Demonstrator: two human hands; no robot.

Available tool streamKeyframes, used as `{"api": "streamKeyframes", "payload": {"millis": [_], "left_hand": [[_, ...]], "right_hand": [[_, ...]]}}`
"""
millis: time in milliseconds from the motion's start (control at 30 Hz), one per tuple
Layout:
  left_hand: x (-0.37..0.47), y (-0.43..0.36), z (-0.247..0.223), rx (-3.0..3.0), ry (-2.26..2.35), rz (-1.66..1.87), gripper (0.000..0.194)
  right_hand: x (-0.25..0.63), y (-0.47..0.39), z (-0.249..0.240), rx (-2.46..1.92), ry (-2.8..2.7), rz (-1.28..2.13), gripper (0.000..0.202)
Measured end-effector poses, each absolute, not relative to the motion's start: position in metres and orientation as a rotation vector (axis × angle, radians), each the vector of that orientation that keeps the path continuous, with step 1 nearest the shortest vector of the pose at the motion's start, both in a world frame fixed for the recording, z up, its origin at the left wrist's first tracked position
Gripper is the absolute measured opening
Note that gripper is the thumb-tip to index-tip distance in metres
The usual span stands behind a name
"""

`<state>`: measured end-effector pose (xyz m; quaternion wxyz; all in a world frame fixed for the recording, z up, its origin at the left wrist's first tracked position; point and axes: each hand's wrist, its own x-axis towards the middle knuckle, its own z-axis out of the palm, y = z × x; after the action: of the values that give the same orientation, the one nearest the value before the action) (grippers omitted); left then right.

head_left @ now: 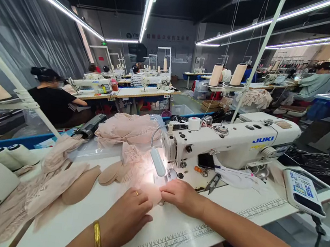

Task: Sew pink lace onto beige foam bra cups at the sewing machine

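Sheer pale pink fabric (pixel 153 191) lies under the lit head of a white sewing machine (pixel 217 141). My right hand (pixel 183 198) is closed, pinching the fabric's edge close to the needle area, which the lamp and my fingers partly hide. On the near left side, my left hand (pixel 127 216), with a ring and gold bangle, has its fingers curled onto the same fabric, the thumb tucked to the right. Beige moulded bra cups (pixel 110 175) rest just left of the fabric. A slim white lamp (pixel 158 162) shines down by the needle.
Thread snips (pixel 213 183), a black phone (pixel 206 160) and white cloth lie by the machine. Pink lace pieces (pixel 51 189) spread leftward; more fill a clear bin (pixel 87 151) behind. A control box (pixel 304 193) sits at right. A printed ruler (pixel 163 242) runs along the front edge. Co-workers sit beyond.
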<state>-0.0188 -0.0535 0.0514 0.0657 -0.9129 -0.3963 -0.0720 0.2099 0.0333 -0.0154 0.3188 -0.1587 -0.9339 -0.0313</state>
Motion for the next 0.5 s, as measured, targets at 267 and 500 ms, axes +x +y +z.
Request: {"api": "streamKeyframes", "payload": {"millis": [267,500], "left_hand": [[0.006,0.004,0.002,-2.642,-1.153,-0.226,0.024],[0.009,-0.002,0.006,-2.686,-1.136,-0.394,0.029]], "right_hand": [[0.243,0.053,-0.019,-0.475,-2.584,0.130,0.024],[0.252,0.052,-0.022,-0.643,-2.602,0.196,0.028]]}}
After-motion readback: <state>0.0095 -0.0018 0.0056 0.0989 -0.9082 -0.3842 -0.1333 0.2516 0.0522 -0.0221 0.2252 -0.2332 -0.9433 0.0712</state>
